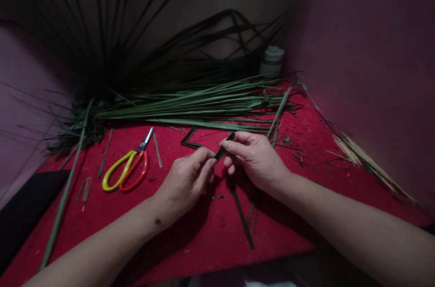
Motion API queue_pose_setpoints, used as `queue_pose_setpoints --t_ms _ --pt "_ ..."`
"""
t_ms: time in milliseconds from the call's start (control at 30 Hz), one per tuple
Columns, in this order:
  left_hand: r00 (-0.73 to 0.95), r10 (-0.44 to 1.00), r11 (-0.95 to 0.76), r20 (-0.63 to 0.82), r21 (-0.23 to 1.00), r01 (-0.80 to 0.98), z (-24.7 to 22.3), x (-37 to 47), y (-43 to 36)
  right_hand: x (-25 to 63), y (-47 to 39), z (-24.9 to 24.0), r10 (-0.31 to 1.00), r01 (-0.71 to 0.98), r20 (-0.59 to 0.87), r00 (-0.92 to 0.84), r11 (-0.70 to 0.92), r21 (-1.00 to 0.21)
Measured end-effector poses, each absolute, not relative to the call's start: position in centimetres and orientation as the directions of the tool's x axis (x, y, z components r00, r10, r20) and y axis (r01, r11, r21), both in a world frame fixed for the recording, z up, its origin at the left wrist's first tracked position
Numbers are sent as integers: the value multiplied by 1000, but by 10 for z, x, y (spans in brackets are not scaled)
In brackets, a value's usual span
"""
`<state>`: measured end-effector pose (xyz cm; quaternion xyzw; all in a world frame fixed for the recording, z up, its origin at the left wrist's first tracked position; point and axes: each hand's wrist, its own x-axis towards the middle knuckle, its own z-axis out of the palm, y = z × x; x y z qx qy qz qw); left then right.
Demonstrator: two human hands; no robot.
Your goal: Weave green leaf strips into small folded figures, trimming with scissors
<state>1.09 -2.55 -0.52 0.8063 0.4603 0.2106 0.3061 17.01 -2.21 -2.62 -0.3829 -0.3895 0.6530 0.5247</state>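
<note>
Leaf strip (224, 146), narrow and dark green, sits pinched between both hands just above the red surface (190, 237), near its middle. Left hand (188, 179) has thumb and fingers closed on the strip's lower end; right hand (253, 156) is clamped on the upper part, thumb on top, the strip's tip poking out past the fingertips. Hands nearly touch, so the free span between them is very short. Yellow-and-red scissors (127, 168) lie shut on the surface to the left, well apart from the left hand, blades pointing away from the person. A bundle of long green leaves (204, 103) lies across the back of the surface, a white jar (272, 60) stands behind its right end, and one long stem (64, 192) runs down the left side. A folded strip piece (190, 138) lies just beyond the hands, and more loose strips (243, 217) sit under the right wrist. Risks, judged from this: the strip is thin and looks stiff, so a sharp bend across that short span could crack or split it along the grain. Grip is fingertip only, so a twist could let it slip out and drop among the offcuts, where it would be hard to pick out in this dim light. Leaf edges may also nick the fingers.
</note>
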Motion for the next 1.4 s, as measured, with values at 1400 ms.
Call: queue_pose_setpoints --t_ms 1400 --pt "608 768 -44 -203 929 366 -1 9 -26 175 -21 -18 989 -476 -10 -151 -81 -876"
